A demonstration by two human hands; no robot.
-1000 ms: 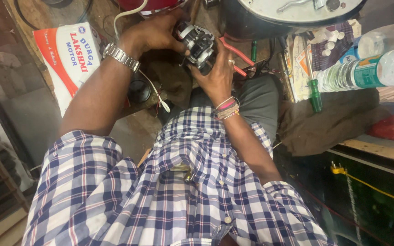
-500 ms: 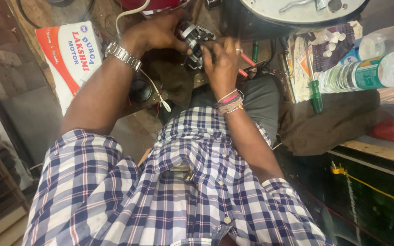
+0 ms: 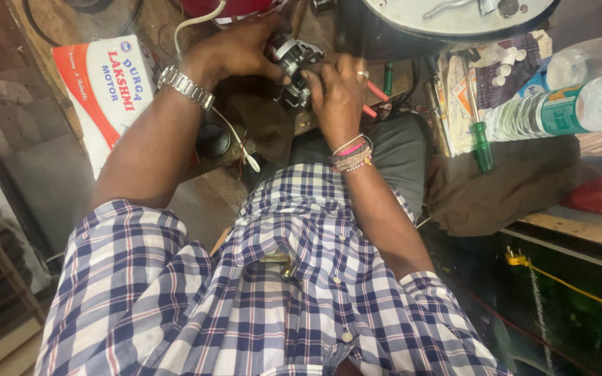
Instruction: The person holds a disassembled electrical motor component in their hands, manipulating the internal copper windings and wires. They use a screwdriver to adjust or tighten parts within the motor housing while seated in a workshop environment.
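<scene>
Both my hands grip a small black and silver electric motor [image 3: 292, 61] above my lap. My left hand [image 3: 238, 52], with a metal watch on its wrist, closes on the motor's far side. My right hand [image 3: 337, 87], with a ring and several wrist bands, wraps over the near side and hides part of it. A white cable [image 3: 235, 143] hangs from the motor toward my knee.
A white and orange cardboard box [image 3: 109, 87] lies at the left. A green-handled screwdriver [image 3: 481, 143], a plastic bottle [image 3: 559, 111] and small packets crowd the right. Red-handled pliers [image 3: 374, 94] lie behind my right hand. A dark round machine casing [image 3: 447, 24] is at the top.
My right hand has slid from under the motor to over its near side, and the motor has turned slightly between my hands.
</scene>
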